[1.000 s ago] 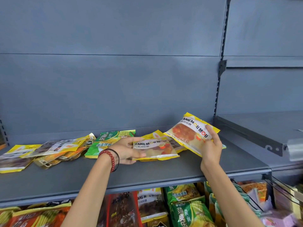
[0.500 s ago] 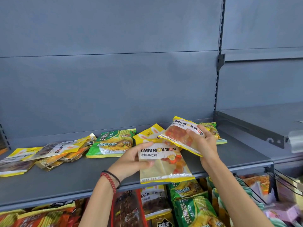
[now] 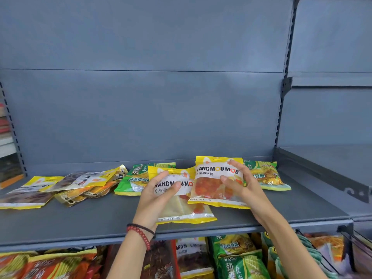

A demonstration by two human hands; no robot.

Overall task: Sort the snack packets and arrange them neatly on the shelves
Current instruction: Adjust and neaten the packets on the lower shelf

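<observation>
Two-handed hold: left grip (image 3: 157, 196) clasps the left gummy packet (image 3: 181, 210) on the shelf (image 3: 80, 222); right grip (image 3: 245, 188) clasps the right gummy packet (image 3: 211, 186), overlapping it.

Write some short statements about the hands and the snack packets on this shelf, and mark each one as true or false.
1. The left hand holds the nearer yellow packet, and the right hand holds the farther yellow packet. True.
2. The farther yellow packet covers one edge of the nearer yellow packet. True.
3. The green packet to the right of the right hand stands upright. False: it lies flat on the grey shelf.
4. The red bead bracelet is on the right wrist. False: it is on the left wrist.
</observation>
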